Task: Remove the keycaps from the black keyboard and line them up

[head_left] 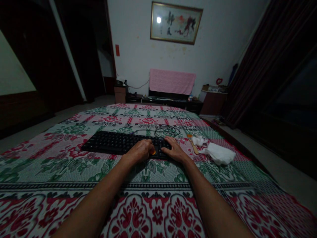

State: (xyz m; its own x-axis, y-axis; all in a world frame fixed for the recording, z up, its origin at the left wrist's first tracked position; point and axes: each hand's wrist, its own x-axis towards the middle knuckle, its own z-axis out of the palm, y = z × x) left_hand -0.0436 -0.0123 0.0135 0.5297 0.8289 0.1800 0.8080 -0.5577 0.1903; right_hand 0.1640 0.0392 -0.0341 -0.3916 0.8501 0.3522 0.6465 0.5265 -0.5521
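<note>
A black computer keyboard (109,141) lies on a patterned bedspread in front of me, its cable (167,131) coiled behind its right end. My left hand (141,148) is closed low over the right part of the keys. Something small and orange (154,152) shows beneath its fingers; the rest is hidden, so its kind is unclear. At the keyboard's right end, my right hand (174,150) holds it, thumb and fingers apart across the number keys. To the right lies a flat brush (193,145) with a wooden handle and orange end, beside crumpled white tissue (198,140).
A white tissue pack or wad (219,153) lies right of the brush. The red, green and white bedspread (158,205) covers the broad surface under my arms. Beyond it stand a low cabinet and a screen draped with a pink towel (172,81). Dark curtains hang at right.
</note>
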